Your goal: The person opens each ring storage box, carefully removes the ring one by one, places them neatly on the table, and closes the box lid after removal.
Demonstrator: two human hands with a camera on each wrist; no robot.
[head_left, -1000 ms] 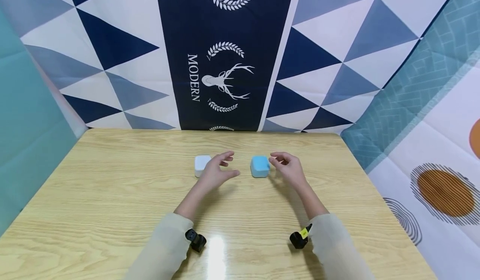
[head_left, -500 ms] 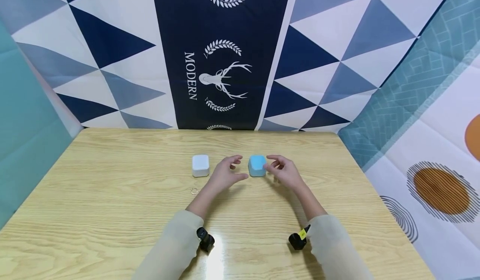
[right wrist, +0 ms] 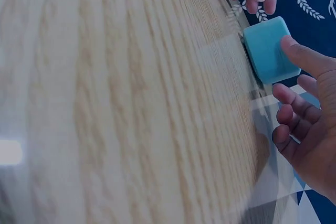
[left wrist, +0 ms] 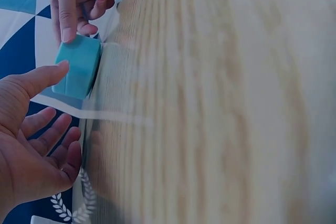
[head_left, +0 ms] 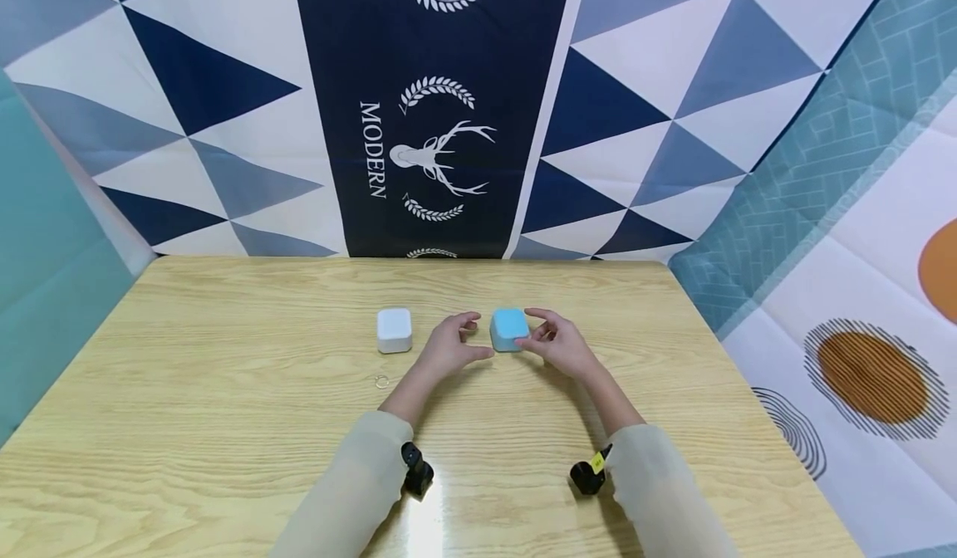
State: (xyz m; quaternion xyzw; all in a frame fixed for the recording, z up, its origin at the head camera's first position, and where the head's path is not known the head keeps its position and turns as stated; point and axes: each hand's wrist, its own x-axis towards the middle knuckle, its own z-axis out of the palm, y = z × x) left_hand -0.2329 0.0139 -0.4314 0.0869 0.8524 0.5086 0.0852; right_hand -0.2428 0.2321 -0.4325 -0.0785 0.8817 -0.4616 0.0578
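Note:
A small light-blue rounded box sits on the table between my two hands. My right hand is at its right side, with the thumb over its front right edge; contact is unclear. In the right wrist view the thumb overlaps the blue box, while the other fingers bend loosely beside it. My left hand stands left of the box, thumb and fingers spread with a gap between them, holding nothing. Farther left stands a white rounded box, near the back of my left hand.
A thin ring-shaped item lies on the wooden table in front of the white box. Patterned cloth hangs behind the table's far edge. Black wrist cameras sit on both sleeves.
My left hand has moved right, away from the white box and nearer the blue box, uncovering the ring-shaped item. My right thumb has come over the blue box's edge. The head view has shifted slightly.

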